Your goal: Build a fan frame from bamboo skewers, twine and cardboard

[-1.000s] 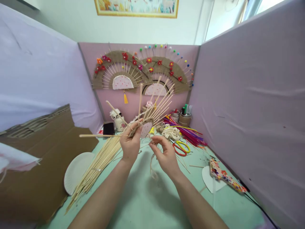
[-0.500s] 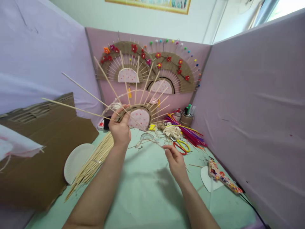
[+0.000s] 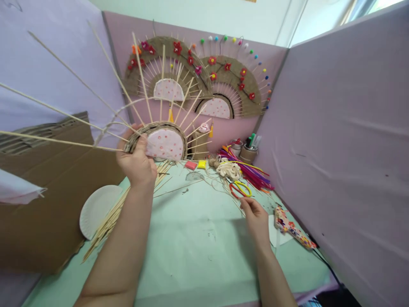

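My left hand [image 3: 137,162] grips the left end of a half-round fan [image 3: 166,144] above the table. Its centre is white cloth with pink dots, edged by a band of brown twine [image 3: 162,124]. Long thin wooden sticks [image 3: 142,81] radiate from that band. A loose pale cord [image 3: 126,105] arcs across the sticks on the left. My right hand [image 3: 257,217] is pinched closed beside the red and yellow scissors [image 3: 240,189], apart from the fan. A thin strand of twine [image 3: 220,187] runs to its fingertips, though the exact grip is hard to make out.
Two decorated fans [image 3: 179,64] stand against the pink back panel. A bundle of sticks [image 3: 107,224], a paper plate [image 3: 96,209] and cardboard [image 3: 47,204] lie left. Right are pipe cleaners [image 3: 252,172], a cream cord bundle [image 3: 228,169] and a flowered glue gun [image 3: 292,228] with its cable.
The fan and my left hand have shifted left and nearer. My right hand has moved right, widening the gap between the hands. The view has tilted down slightly.
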Demonstrator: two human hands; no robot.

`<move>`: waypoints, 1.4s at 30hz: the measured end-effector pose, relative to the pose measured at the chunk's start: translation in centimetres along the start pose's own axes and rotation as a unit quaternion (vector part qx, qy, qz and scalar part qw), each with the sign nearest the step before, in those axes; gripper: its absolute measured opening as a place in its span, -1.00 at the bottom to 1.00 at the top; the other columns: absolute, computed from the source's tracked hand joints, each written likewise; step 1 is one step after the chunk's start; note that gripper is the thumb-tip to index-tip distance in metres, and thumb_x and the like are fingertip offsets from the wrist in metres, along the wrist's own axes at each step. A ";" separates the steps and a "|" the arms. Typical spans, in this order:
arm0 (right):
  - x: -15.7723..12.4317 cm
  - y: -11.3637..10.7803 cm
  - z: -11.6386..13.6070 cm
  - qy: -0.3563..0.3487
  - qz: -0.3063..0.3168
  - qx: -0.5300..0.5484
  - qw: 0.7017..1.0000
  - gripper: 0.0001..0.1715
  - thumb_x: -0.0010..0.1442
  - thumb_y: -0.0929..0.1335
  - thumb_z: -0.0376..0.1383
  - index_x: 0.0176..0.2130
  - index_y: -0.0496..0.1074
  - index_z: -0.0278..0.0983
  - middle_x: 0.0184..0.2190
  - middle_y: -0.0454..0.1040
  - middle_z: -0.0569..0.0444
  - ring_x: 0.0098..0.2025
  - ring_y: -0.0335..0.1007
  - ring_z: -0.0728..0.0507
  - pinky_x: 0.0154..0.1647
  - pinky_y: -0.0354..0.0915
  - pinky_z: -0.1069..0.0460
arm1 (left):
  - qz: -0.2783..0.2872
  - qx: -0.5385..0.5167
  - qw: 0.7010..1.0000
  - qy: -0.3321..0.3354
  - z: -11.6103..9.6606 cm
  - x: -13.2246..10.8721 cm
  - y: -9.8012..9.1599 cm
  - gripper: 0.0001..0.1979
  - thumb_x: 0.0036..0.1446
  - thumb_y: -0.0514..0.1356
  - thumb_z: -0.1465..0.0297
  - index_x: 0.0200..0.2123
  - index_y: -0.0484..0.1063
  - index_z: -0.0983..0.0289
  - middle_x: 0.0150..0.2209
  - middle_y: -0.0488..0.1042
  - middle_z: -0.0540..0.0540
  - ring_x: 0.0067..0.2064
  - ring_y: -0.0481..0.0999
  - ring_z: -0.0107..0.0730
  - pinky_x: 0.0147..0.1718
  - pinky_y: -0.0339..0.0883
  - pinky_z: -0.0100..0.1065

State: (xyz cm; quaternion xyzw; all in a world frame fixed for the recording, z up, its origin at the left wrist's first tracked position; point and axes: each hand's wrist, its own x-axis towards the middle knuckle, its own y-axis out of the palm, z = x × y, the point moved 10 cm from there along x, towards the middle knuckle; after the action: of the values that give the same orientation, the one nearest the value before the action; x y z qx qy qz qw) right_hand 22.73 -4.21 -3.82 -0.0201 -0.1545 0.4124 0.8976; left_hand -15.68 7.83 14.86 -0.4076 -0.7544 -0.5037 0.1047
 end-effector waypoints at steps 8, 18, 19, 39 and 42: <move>0.1 -0.8 -0.6 -0.050 0.032 -0.348 0.936 -0.65 0.17 0.22 -0.30 -0.21 0.56 -0.26 -0.27 0.59 -0.12 -0.15 0.41 -0.29 -0.07 0.18 -0.15 | -0.029 -0.049 0.997 0.046 -1.0 1.4 -1.4 -0.62 -0.18 0.26 0.65 -0.20 0.42 0.35 -0.19 0.54 0.07 -0.11 0.56 -0.38 0.03 0.40 -0.15; -1.6 1.9 -0.2 -0.084 0.163 -0.361 0.914 -0.69 0.18 0.25 -0.40 -0.17 0.52 -0.26 -0.15 0.56 -0.09 -0.08 0.42 -0.25 -0.04 0.27 -0.10 | 0.002 -0.011 1.000 0.020 0.4 0.9 -0.5 -0.64 -0.12 0.21 0.62 -0.18 0.38 0.29 -0.15 0.52 0.05 -0.03 0.54 -0.36 0.08 0.37 -0.08; -1.6 1.9 0.3 -0.097 0.161 -0.329 0.926 -0.67 0.18 0.25 -0.39 -0.12 0.51 -0.27 -0.12 0.55 -0.09 -0.04 0.41 -0.24 0.01 0.27 -0.11 | 0.006 -0.022 1.000 0.013 0.5 0.7 -0.3 -0.63 -0.14 0.22 0.62 -0.17 0.38 0.31 -0.17 0.53 0.06 -0.04 0.55 -0.35 0.08 0.37 -0.08; 2.8 -14.4 -4.8 0.068 0.068 -0.499 0.861 -0.69 0.14 0.32 -0.30 -0.13 0.51 -0.32 -0.24 0.57 -0.14 -0.20 0.46 -0.22 -0.23 0.22 -0.01 | 0.034 -0.022 0.999 0.002 0.3 -0.8 1.1 -0.63 -0.13 0.15 0.73 -0.22 0.34 0.32 -0.19 0.54 -0.06 -0.10 0.55 -0.50 0.11 0.30 -0.17; 3.1 -14.8 -7.8 0.079 0.092 -0.511 0.851 -0.62 0.13 0.31 -0.32 -0.05 0.47 -0.38 -0.16 0.55 -0.17 -0.18 0.46 -0.22 -0.22 0.23 0.00 | 0.031 -0.050 0.998 0.002 0.5 -1.0 1.3 -0.62 -0.20 0.18 0.72 -0.24 0.36 0.34 -0.24 0.54 -0.03 -0.13 0.57 -0.43 0.08 0.33 -0.14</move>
State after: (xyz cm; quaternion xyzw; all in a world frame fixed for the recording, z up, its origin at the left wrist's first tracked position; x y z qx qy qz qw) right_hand 37.82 -10.94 -7.97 -0.5227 -0.2700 0.3526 0.7277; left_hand -13.93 7.96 14.91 -0.4347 -0.7150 -0.5381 0.1018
